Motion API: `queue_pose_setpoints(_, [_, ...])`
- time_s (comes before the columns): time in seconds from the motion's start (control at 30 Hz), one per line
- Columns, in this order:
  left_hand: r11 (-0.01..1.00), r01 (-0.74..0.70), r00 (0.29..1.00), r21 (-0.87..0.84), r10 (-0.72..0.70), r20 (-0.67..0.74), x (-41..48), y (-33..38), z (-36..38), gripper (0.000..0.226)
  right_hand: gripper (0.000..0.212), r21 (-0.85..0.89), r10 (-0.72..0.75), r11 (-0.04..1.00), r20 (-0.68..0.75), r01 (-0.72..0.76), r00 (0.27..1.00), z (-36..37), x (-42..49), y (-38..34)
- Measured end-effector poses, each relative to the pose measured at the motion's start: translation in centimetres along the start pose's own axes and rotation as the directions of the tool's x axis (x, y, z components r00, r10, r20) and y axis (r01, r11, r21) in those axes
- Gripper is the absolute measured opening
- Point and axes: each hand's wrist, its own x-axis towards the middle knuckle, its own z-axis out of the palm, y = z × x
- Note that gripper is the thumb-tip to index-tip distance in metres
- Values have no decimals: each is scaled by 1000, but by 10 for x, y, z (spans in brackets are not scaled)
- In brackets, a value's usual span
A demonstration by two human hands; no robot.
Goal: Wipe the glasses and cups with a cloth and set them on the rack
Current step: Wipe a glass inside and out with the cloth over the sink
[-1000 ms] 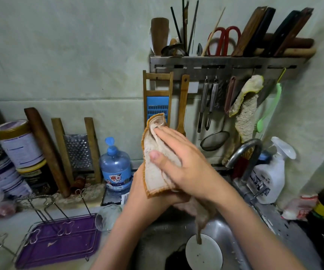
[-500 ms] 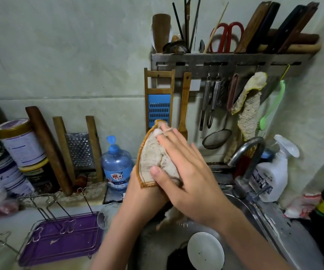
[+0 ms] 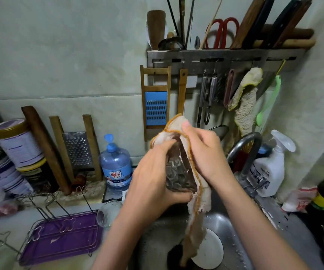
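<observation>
Above the sink I hold a clear glass [image 3: 178, 172] between both hands. My left hand [image 3: 153, 178] grips its base and side. My right hand [image 3: 206, 154] holds a beige cloth [image 3: 198, 193] with an orange hem against the glass; the cloth wraps over the top and hangs down into the sink. Another clear glass [image 3: 108, 213] lies on the counter by the purple rack tray [image 3: 60, 240] with wire pegs at the lower left.
The steel sink [image 3: 239, 248] holds a white dish [image 3: 210, 250]. A curved tap [image 3: 245, 151] and a white spray bottle [image 3: 270, 172] stand right of my hands. A blue water bottle [image 3: 116, 168], graters and tins line the wall at left. A utensil rail [image 3: 225, 59] hangs above.
The cloth has been opened away from the glass, which now shows between my hands. My right hand has shifted to the right side, and my left hand now grips the glass from the left.
</observation>
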Motion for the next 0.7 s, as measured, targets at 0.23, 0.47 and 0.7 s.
queue_pose_setpoints(0.23, [887,183,927,-424,-300,-227,9,10,4,76,62,758,314,470,335,-452,888,16,-21,13])
queue_pose_setpoints(0.47, [635,267,789,-725,-576,-214,18,20,23,66,58,932,394,322,27,-165,919,57,-50,17])
queue_pose_setpoints(0.7, [726,352,862,-591,-498,-97,10,6,22,81,59,860,577,121,345,-495,741,33,-22,19])
